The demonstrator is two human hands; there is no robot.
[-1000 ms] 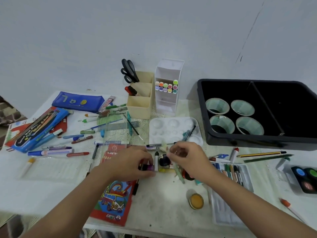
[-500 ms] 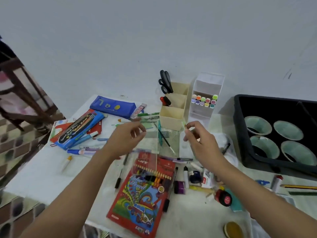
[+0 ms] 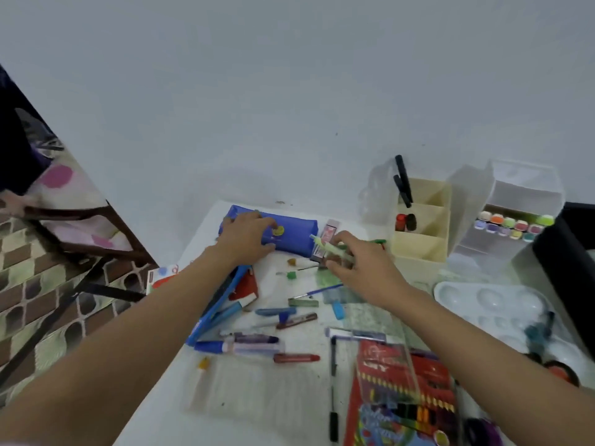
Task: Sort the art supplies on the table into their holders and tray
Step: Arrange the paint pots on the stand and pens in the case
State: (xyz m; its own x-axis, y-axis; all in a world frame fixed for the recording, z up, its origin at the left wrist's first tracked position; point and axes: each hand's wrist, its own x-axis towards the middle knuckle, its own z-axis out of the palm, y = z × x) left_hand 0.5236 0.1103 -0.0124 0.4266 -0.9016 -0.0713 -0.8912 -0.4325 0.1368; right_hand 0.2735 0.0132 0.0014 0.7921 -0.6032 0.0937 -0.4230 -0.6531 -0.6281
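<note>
I see my left hand [image 3: 246, 238] lying over the left end of the blue pencil case [image 3: 289, 238] at the far side of the table [image 3: 351, 225], fingers curled over its top and thumb on the near side. My right hand [image 3: 363, 268] pinches a pale green marker [image 3: 326, 247] between thumb and fingertips, its end just beside the case's right end. The beige holder [image 3: 421, 244] and white marker holder [image 3: 521, 188] stand further right, the black tray [image 3: 566, 252] beyond them. Loose pens [image 3: 238, 346] lie nearer me.

Left hand [image 3: 246, 239] holds blue pencil case [image 3: 291, 243]; right hand [image 3: 363, 268] pinches a green marker [image 3: 329, 248].
</note>
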